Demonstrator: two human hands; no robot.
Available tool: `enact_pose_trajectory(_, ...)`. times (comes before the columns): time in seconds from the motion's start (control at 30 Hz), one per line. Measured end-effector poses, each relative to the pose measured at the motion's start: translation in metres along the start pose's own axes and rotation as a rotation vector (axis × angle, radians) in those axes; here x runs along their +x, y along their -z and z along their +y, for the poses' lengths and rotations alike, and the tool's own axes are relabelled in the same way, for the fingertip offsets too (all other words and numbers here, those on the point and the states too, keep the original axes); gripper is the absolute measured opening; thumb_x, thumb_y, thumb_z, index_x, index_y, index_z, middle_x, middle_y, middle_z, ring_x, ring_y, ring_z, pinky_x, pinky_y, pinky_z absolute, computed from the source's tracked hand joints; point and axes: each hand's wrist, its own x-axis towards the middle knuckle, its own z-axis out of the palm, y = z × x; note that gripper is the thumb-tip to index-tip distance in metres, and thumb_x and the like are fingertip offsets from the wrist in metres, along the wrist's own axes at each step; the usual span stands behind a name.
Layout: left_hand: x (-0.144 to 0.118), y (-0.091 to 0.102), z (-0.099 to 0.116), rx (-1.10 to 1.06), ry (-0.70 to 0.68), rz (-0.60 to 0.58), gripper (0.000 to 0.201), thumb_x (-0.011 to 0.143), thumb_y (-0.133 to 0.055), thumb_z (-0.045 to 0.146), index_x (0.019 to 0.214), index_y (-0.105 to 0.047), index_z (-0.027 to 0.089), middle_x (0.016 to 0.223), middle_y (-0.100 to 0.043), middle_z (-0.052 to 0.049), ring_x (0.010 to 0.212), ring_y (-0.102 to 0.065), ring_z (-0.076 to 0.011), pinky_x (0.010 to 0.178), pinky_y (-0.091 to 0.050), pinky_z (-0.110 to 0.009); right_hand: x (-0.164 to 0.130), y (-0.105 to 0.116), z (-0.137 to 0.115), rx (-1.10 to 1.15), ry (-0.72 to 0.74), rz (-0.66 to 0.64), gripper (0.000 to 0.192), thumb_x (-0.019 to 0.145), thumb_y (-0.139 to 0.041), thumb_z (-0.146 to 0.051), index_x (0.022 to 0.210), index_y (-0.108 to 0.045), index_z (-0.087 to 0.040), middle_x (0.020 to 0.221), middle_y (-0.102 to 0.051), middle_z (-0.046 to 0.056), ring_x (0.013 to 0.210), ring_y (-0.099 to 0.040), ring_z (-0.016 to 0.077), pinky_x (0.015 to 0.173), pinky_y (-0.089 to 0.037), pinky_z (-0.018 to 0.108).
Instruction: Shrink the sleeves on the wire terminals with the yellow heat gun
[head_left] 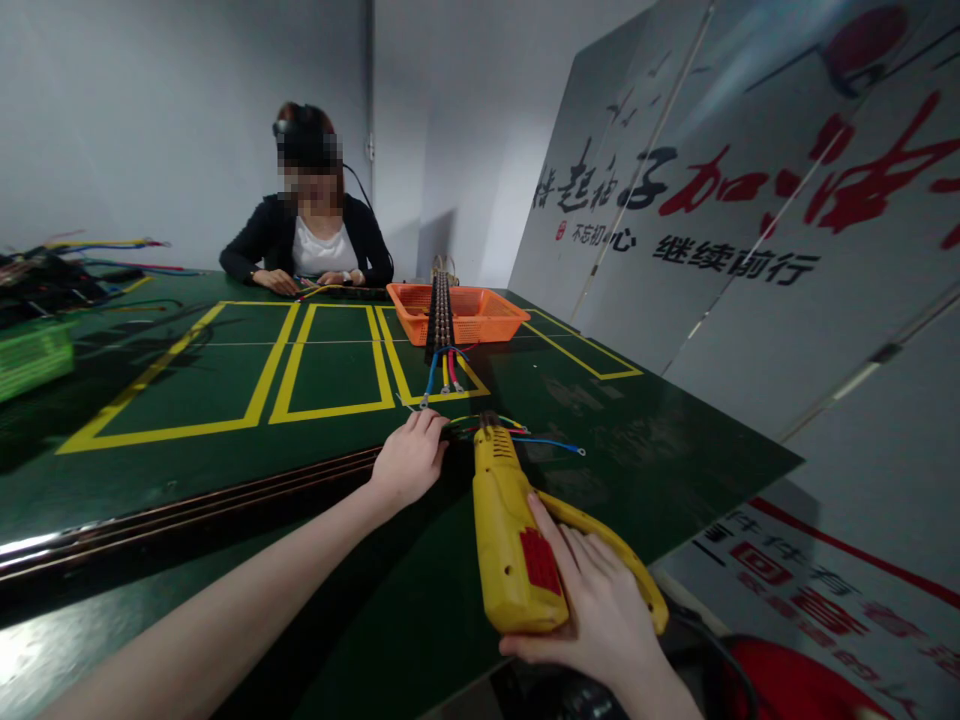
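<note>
Two hands work at the near edge of the green worktop [225, 470]. Far left, a green basket [34, 355] and a heap of loose cables [45, 280] sit well apart from the action. The left hand [409, 460], fingers curled narrow, pinches thin coloured wires [517, 432] where they meet the tool's nose; what lies beneath the fingers is hidden. Across the worktop, a co-worker [311, 235] in a dark sleeve sits with both hands resting on the surface. Beyond the left hand, a long black terminal strip [439, 315] runs away toward an orange tray [465, 312], with blue, yellow and red leads hanging from its near end. To the right, the right hand [592, 600] is wrapped about the grip of a yellow power screwdriver [510, 540], whose tip points at the wires. Judged from this, a wire end is being set under the tip; the next move calls for a steady nose and firm pinch. White signboards [750, 220] lean at far right.
</note>
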Motion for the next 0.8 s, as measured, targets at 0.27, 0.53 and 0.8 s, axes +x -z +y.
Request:
enact_pose_trajectory(0.27,0.001,-0.001,-0.002,0.031,-0.018,-0.009,0.032,0.093,-0.035,0.027,0.120,-0.048,0.016,0.120,-0.050,-0.009,0.113,-0.045,-0.0212,0.096,-0.044,-0.035,0.004,0.003,-0.008,-0.017,0.090,0.030,0.130,0.053,-0.043,-0.093,0.146,-0.012,-0.007,0.107,-0.062,0.009,0.081,-0.061,0.0192,0.076,-0.046,0.034)
enact_pose_trajectory(0.53,0.000,-0.001,-0.002,0.056,-0.022,-0.004,0.032,0.093,-0.035,0.026,0.120,-0.048,0.015,0.120,-0.050,-0.009,0.113,-0.046,-0.0215,0.096,-0.043,-0.034,0.004,0.002,-0.005,-0.019,0.075,0.014,0.133,0.052,-0.042,-0.093,0.147,-0.007,-0.006,0.102,-0.063,0.008,0.081,-0.061,0.0200,0.074,-0.046,0.034)
enact_pose_trajectory(0.8,0.000,0.000,-0.002,0.053,-0.030,0.005,0.031,0.093,-0.034,0.027,0.119,-0.048,0.015,0.119,-0.051,-0.008,0.113,-0.046,-0.0203,0.095,-0.044,-0.032,0.001,-0.004,0.014,-0.033,-0.074,-0.024,0.128,0.051,-0.063,-0.080,0.147,-0.013,-0.012,0.117,-0.059,0.011,0.091,-0.060,0.0225,0.079,-0.047,0.035)
